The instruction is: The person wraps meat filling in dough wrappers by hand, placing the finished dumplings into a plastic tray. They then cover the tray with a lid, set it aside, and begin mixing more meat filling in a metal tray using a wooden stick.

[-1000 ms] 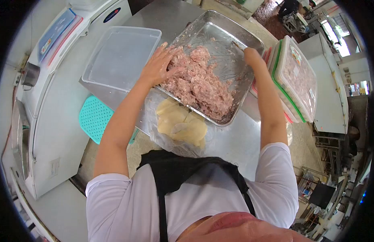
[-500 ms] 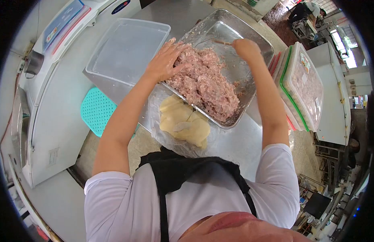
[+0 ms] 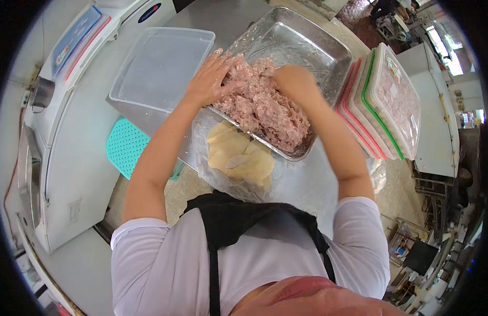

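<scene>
A metal tray (image 3: 336, 52) holds a large mound of pink ground meat (image 3: 265, 110) heaped along its near left side. My left hand (image 3: 209, 79) lies over the tray's left rim, fingers stretched out and touching the meat. Over the meat's far right edge, my right hand (image 3: 296, 83) is closed and slightly blurred. It grips a thin brown stick-like utensil, now mostly hidden by the hand and meat. Below the tray, pale yellow dough-like pieces (image 3: 238, 152) lie on clear plastic.
A translucent plastic lid or shallow container (image 3: 159, 68) lies left of the tray. Stacked lidded containers (image 3: 388, 100) with red and green rims stand to the right. A turquoise perforated stool (image 3: 128, 145) is below left, beside a white freezer (image 3: 80, 158).
My right hand has moved left and down from the tray's bare far side to the meat, taking the utensil along. My left hand stays on the meat. The view has shifted slightly.
</scene>
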### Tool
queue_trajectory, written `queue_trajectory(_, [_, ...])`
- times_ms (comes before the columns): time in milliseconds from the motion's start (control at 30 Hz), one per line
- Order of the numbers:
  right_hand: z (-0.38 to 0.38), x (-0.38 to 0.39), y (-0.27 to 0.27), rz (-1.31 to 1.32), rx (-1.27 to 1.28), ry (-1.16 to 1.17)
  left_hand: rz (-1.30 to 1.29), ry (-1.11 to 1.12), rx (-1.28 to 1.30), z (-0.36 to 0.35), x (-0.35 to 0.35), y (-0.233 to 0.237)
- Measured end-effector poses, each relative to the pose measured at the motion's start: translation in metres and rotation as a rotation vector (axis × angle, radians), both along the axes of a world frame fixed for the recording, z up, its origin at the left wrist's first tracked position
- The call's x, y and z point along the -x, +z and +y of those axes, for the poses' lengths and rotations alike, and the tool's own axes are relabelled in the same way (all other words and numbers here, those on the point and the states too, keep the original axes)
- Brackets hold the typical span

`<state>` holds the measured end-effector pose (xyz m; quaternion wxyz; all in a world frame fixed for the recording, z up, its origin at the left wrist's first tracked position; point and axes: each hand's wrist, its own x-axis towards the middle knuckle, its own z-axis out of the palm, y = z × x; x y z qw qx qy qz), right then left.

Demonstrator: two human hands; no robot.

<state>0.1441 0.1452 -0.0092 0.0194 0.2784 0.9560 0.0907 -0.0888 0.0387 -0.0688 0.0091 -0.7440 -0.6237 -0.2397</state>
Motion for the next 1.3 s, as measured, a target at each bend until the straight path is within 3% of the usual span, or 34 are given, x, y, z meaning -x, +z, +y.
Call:
queue_trajectory(100, [-0.025, 0.015, 0.005, 0.031, 0.057, -0.108, -0.002, 0.028, 0.021, -0.003, -0.004, 0.008])
queue_trajectory(233, [-0.027, -0.013, 0.014, -0.016, 0.063, -0.089, -0.016, 0.004, 0.012, -0.003, -0.004, 0.010])
queue_trajectory(433, [-0.037, -0.015, 0.132, -0.089, 0.009, -0.191, -0.082, -0.024, -0.010, 0.003, 0.004, -0.003])
queue_trajectory(533, [-0.034, 0.017, 0.084, -0.170, -0.059, -0.127, -0.102, -0.055, -0.052, 0.002, 0.003, -0.004])
queue_trajectory(600, [-0.046, 0.032, 0.046, 0.013, -0.066, -0.105, -0.124, -0.051, -0.063, 0.002, 0.003, -0.002])
queue_trajectory(700, [-0.064, 0.032, 0.028, 0.025, -0.056, -0.225, -0.125, -0.066, -0.089, 0.002, 0.005, -0.002])
queue_trajectory(800, [-0.068, 0.003, 0.050, 0.054, 0.045, -0.256, -0.143, -0.109, -0.077, 0.001, 0.004, 0.001])
queue_trajectory(967, [-0.116, -0.031, 0.138, -0.176, -0.020, -0.609, -0.146, -0.206, -0.148, 0.003, 0.009, -0.005])
queue_trajectory(1133, [-0.140, -0.034, 0.030, 0.073, -0.168, -0.508, -0.142, -0.302, -0.163, -0.001, 0.009, 0.001])
queue_trajectory(1300, [-0.146, -0.020, 0.024, 0.026, -0.101, -0.676, -0.271, -0.374, -0.196, 0.001, 0.014, 0.004])
